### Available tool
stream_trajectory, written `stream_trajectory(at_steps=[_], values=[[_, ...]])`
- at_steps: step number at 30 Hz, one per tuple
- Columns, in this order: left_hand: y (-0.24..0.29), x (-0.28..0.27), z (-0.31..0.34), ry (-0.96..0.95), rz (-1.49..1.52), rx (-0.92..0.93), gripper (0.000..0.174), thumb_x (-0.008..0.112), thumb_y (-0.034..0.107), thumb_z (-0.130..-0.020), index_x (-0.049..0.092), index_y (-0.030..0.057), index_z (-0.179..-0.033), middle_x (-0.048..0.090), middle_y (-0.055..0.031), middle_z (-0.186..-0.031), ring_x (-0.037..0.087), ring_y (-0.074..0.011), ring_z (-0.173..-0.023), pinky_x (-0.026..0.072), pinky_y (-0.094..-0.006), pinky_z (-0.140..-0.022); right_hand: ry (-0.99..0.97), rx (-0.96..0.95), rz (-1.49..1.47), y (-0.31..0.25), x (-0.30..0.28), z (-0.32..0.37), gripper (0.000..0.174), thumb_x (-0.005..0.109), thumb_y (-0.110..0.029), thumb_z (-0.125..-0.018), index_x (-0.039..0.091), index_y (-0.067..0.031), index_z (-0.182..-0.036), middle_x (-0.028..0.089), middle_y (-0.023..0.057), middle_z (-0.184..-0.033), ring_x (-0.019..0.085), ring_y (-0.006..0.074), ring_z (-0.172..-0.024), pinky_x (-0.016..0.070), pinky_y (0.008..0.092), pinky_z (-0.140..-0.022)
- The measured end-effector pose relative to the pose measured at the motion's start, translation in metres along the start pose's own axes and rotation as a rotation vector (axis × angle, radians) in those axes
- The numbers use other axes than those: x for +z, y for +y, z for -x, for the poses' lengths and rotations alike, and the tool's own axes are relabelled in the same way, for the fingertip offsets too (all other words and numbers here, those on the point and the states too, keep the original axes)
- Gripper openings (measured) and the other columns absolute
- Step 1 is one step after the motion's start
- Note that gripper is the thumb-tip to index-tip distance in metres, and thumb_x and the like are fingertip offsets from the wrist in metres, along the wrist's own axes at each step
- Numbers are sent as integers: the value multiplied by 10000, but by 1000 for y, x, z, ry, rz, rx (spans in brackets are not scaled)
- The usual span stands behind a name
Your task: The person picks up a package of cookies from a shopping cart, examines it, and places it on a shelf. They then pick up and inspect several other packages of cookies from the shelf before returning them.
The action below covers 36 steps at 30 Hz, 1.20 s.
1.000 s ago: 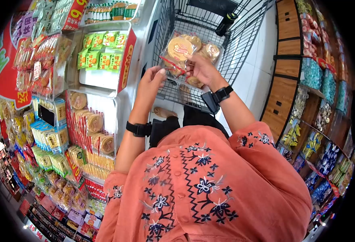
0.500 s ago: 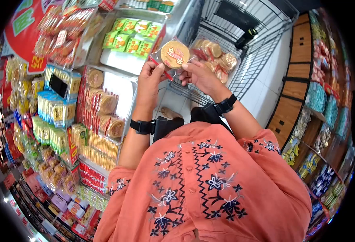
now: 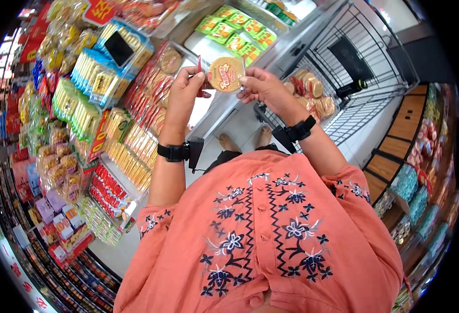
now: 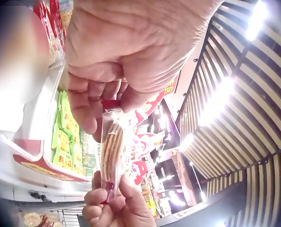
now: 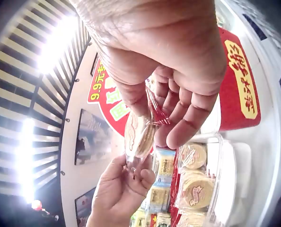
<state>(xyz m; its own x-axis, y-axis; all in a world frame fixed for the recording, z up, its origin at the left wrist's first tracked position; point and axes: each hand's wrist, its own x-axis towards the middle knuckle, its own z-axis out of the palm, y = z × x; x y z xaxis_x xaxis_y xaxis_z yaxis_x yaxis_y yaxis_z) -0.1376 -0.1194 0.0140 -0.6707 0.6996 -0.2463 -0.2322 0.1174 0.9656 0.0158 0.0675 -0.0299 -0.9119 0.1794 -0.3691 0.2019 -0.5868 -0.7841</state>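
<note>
Lifted the round cracker packet clear of the shopping cart over the last second and brought it up in front of the shelf. Stood with stacked yellow and red snack packs filling the far left. Pinched the packet's left edge, at its red seal, between thumb and curled fingers of the left hand. From that wrist's camera, showed the same pinch on the red corner, with the packet edge-on below. Held the packet upright in mid-air between both hands, printed face toward the head camera. Kept it just in front of a clear bin of similar crackers and below a tray of green packets. Gripped the right edge with the right hand, fingertips curled onto the wrapper. From the right wrist's camera, showed thumb and fingers closed on the packet at its red corner. Further right, left a clear bag of round crackers lying in the cart's basket.
</note>
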Motion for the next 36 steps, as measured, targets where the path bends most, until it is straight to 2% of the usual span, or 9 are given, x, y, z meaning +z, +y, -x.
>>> stream_trajectory(at_steps=[8,12,15,21,25,26,30,33,36], values=[[9,-53,25,93,10,26,216,589,208,-1018,592,27,-1136,648,-18,-958,609,-102,-801,513,-272,-720,-122,94,155,6,53,-25,407,680,-284,-961,560,-5,-1233,680,99,-1117,718,201,-942,605,317,-777],[11,-83,28,144,-263,201,171,590,189,-1018,632,50,-1108,629,27,-928,576,-60,-814,477,-238,-743,-158,113,317,10,70,-39,466,629,-326,-987,545,1,-1308,675,128,-1188,706,201,-992,581,303,-835],[7,-103,27,223,-452,328,159,597,156,-1014,635,25,-1096,639,16,-943,586,-79,-843,488,-245,-761,-151,126,386,9,82,-51,483,618,-338,-986,542,8,-1315,673,137,-1193,693,202,-1028,573,309,-848],[-11,-115,33,229,-729,362,155,620,144,-986,633,33,-1093,673,-85,-910,630,-145,-821,509,-294,-756,-205,173,431,29,101,-73,437,601,-286,-984,550,16,-1296,653,137,-1198,677,206,-1057,579,318,-858],[-29,-118,30,210,-835,355,163,621,159,-972,632,31,-1073,692,-150,-958,674,-293,-860,523,-361,-782,-194,191,462,56,104,-95,415,596,-239,-974,544,19,-1295,648,110,-1143,674,200,-1041,581,324,-865],[-41,-124,23,199,-850,385,164,635,160,-952,638,38,-1061,676,-163,-984,662,-343,-894,518,-394,-802,-168,169,453,61,106,-97,387,628,-223,-950,566,33,-1234,645,119,-1118,685,224,-1002,606,335,-797],[-55,-130,21,210,-1002,416,164,655,154,-920,647,50,-1048,631,-148,-1030,632,-362,-949,515,-429,-806,-125,232,463,75,108,-109,387,614,-220,-958,560,41,-1239,638,119,-1127,684,223,-996,608,330,-782],[-59,-130,21,262,-1035,482,114,680,154,-883,664,79,-968,636,-152,-973,640,-376,-900,514,-475,-755,-140,276,462,83,108,-115,378,608,-201,-960,559,22,-1261,644,95,-1117,673,210,-1023,608,338,-825],[-61,-132,21,267,-1092,441,149,700,156,-865,662,81,-988,639,-156,-985,637,-374,-929,518,-468,-776,-127,282,450,93,112,-117,341,580,-214,-974,578,30,-1213,644,113,-1120,679,217,-992,602,344,-806]])
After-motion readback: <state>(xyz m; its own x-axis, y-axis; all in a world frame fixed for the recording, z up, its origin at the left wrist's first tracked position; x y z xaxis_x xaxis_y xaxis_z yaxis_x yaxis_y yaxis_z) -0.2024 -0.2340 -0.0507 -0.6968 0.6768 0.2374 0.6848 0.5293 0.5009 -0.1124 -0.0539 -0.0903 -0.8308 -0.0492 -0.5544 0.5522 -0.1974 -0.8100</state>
